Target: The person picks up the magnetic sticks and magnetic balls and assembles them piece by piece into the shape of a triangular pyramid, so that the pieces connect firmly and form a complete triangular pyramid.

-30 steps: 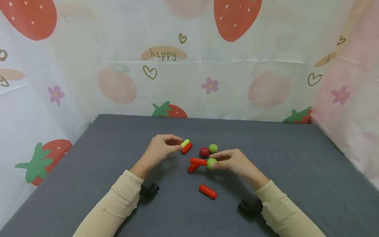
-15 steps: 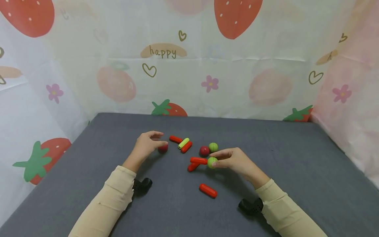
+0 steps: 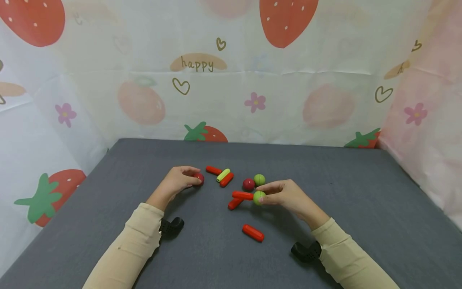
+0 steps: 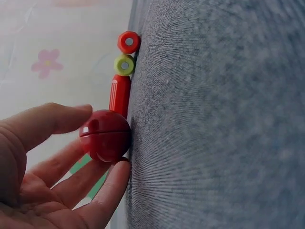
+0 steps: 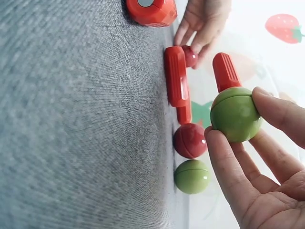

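Note:
My left hand (image 3: 177,181) has its thumb and fingers around a glossy red ball (image 4: 106,135), which rests on the grey table. My right hand (image 3: 288,196) pinches a green ball (image 5: 236,114) above the table. From that ball a red rod (image 3: 242,195) sticks out to the left, its end against the ball. Beneath it lies another red rod (image 3: 235,204). A second red ball (image 3: 248,184) and a second green ball (image 3: 259,180) sit side by side just behind the right hand's fingers.
Between the hands, towards the back, lie a yellow-green rod (image 3: 223,175) and two red rods, one on its right (image 3: 226,180), one on its left (image 3: 213,170). Another red rod (image 3: 253,233) lies nearer the front. A patterned cloth (image 3: 274,80) hangs behind the table.
My left hand has moved left, away from the yellow-green rod, to the red ball, and its fingers have closed around it. My right hand keeps holding the green ball in place.

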Demonstrator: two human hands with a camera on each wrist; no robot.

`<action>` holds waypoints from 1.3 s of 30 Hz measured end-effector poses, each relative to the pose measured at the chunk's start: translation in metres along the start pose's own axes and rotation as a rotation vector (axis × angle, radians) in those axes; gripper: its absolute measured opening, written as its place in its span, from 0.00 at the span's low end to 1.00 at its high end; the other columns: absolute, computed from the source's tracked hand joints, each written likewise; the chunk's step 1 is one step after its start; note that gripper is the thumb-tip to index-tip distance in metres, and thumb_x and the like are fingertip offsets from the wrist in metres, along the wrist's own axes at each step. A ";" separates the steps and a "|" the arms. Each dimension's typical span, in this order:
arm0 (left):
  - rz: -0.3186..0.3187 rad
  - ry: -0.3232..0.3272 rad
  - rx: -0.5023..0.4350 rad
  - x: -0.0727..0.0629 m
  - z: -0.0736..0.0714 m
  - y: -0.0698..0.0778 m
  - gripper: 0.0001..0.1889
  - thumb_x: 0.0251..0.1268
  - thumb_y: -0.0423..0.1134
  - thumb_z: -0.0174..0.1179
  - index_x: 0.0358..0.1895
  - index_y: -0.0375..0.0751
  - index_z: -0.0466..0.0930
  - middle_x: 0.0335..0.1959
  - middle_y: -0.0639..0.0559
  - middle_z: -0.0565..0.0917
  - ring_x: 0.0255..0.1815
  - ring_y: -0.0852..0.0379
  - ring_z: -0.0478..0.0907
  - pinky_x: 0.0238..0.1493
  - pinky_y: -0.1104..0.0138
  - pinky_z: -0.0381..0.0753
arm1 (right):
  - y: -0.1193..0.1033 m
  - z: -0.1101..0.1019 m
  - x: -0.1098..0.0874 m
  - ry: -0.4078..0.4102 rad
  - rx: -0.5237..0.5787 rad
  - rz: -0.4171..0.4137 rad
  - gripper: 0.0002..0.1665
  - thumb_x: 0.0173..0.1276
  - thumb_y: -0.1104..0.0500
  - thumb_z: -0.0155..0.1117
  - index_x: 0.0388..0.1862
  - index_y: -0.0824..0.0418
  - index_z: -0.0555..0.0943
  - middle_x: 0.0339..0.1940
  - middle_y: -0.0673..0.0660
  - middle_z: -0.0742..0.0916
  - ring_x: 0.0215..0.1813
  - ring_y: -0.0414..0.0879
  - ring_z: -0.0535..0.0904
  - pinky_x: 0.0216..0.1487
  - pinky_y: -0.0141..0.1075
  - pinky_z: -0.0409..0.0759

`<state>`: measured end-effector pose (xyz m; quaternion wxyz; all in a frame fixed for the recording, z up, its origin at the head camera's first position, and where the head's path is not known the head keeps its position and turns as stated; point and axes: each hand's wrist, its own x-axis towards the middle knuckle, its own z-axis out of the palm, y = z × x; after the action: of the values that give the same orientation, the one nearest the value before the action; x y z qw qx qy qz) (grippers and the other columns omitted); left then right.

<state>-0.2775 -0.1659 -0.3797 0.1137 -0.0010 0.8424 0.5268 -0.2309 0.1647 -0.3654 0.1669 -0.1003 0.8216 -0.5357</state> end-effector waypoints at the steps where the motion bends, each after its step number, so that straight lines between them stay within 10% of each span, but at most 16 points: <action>1: -0.001 0.000 0.004 0.001 0.000 0.000 0.25 0.67 0.35 0.63 0.66 0.35 0.74 0.67 0.35 0.74 0.64 0.44 0.74 0.61 0.58 0.78 | 0.000 0.000 0.000 -0.003 -0.002 -0.003 0.26 0.63 0.57 0.72 0.59 0.65 0.82 0.52 0.58 0.88 0.49 0.43 0.84 0.56 0.44 0.82; 39: 0.034 -0.194 0.205 -0.007 0.016 0.014 0.18 0.60 0.38 0.70 0.54 0.39 0.83 0.51 0.44 0.83 0.47 0.53 0.78 0.47 0.64 0.80 | 0.003 0.001 0.002 0.003 -0.023 0.009 0.26 0.63 0.57 0.73 0.59 0.63 0.83 0.55 0.58 0.87 0.46 0.42 0.84 0.52 0.42 0.82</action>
<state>-0.2690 -0.1461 -0.3721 0.1852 0.0759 0.8767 0.4373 -0.2320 0.1647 -0.3690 0.1670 -0.0978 0.8284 -0.5256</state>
